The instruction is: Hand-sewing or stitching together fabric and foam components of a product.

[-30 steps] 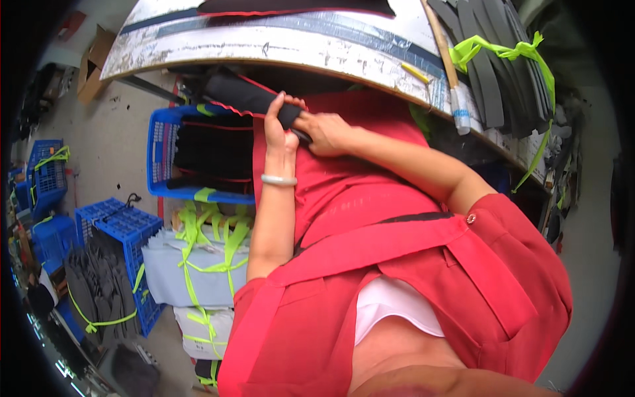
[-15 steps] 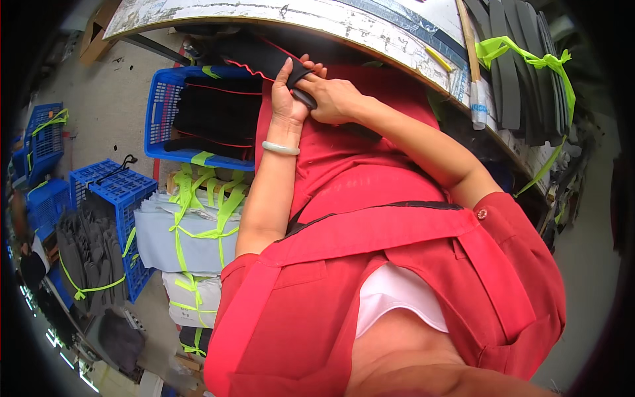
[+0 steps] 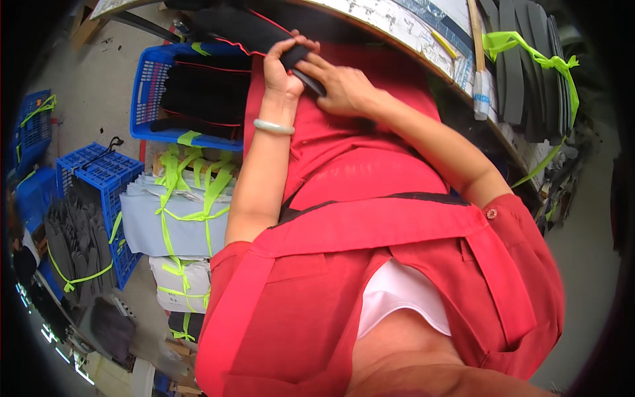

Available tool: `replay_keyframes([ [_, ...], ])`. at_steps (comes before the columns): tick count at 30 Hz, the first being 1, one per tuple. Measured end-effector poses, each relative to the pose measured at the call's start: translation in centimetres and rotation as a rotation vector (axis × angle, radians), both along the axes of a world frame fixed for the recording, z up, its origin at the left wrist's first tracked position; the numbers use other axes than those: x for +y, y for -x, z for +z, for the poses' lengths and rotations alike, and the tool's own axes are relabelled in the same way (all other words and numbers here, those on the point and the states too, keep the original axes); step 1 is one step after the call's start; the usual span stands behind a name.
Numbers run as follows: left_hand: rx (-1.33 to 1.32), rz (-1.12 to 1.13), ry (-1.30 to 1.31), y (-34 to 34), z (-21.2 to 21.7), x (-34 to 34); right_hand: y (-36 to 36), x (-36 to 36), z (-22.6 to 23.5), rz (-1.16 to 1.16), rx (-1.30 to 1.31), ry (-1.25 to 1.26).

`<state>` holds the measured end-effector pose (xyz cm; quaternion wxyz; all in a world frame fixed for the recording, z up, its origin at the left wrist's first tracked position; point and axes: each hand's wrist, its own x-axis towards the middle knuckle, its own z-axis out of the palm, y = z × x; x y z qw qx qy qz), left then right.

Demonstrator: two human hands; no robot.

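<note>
Left hand [image 3: 283, 71] and right hand [image 3: 349, 89] meet near twelve o'clock in the head view. Palm up, the left curls its fingers closed around one end of a red-edged black cloth [image 3: 251, 33], seemingly to keep that end firm; the right is part-open, fingers bent against the same end, though whether it pinches cannot be told. A dark piece [image 3: 309, 83], its kind unclear, shows between them. The cloth runs toward eleven, its far part lost in shadow. At ten, a blue basket [image 3: 140, 96] holds black pieces [image 3: 205, 89], probably laid flat to stay tidy. A white table [image 3: 397, 26] edge lies at one; at two, green tape [image 3: 499, 43] binds grey strips [image 3: 512, 86], likely against slipping.
</note>
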<state>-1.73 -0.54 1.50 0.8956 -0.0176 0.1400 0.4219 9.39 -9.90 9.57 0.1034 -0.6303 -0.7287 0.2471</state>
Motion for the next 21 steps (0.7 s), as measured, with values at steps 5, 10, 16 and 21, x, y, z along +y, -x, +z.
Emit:
replay_keyframes([
  [5, 0.018, -0.071, 0.042, 0.1, 0.3, -0.4, 1.0, 3.1, 0.8, -0.004, -0.066, 0.147],
  [10, 0.07, -0.004, -0.008, 0.0, 0.3, -0.5, 0.1, 0.6, 0.2, 0.062, -0.12, 0.081],
  [16, 0.004, -0.043, 0.061, 0.5, -0.2, 0.1, 1.1, 2.9, -0.6, 0.101, -0.181, 0.113],
  [21, -0.104, -0.039, -0.034, 0.3, -0.2, 0.1, -0.2, 0.3, -0.3, 0.074, -0.078, -0.022],
])
